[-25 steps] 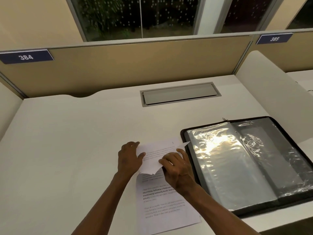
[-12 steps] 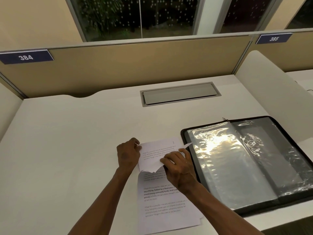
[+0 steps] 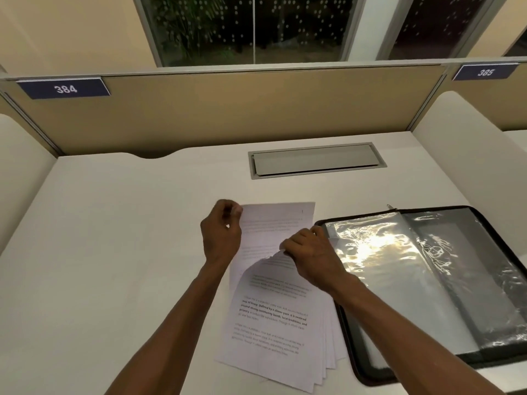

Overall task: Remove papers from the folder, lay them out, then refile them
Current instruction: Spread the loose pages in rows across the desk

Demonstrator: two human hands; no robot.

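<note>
Left hand (image 3: 221,233) pinches the top sheet (image 3: 273,223) at its far corner; right hand (image 3: 309,253) pinches its lifted edge. Pulling unevenly could crease it or drag the stack (image 3: 273,323) askew

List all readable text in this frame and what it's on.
"384": blue plate on the divider, left.
"385": blue plate on the divider, right.
Bold lines on the top sheet of the stack: partly legible, roughly "way of living. Defined by a slower pace, it is centered around strong community bonds, local traditions".
Other text there and on the lifted sheet: too small and blurred.
Folder: none.
</note>
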